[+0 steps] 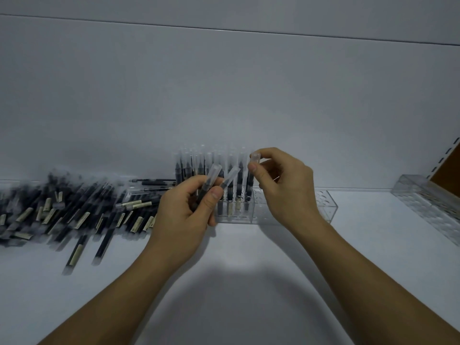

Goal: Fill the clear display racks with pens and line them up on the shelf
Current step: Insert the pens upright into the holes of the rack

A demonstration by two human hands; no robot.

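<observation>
A clear display rack (323, 207) stands on the white shelf near the back wall, its left part filled with several upright black pens with clear caps (189, 163). My left hand (184, 215) grips two black pens (211, 180) just left of the rack front. My right hand (283, 188) pinches the clear cap of one pen (251, 180) whose lower end stands in a rack hole. The rack's right part shows open holes.
A big heap of loose black pens (74, 210) lies on the shelf (249, 282) at the left. A second clear rack (428, 205) with no pens in it sits at the far right, next to a brown slotted upright (448, 168).
</observation>
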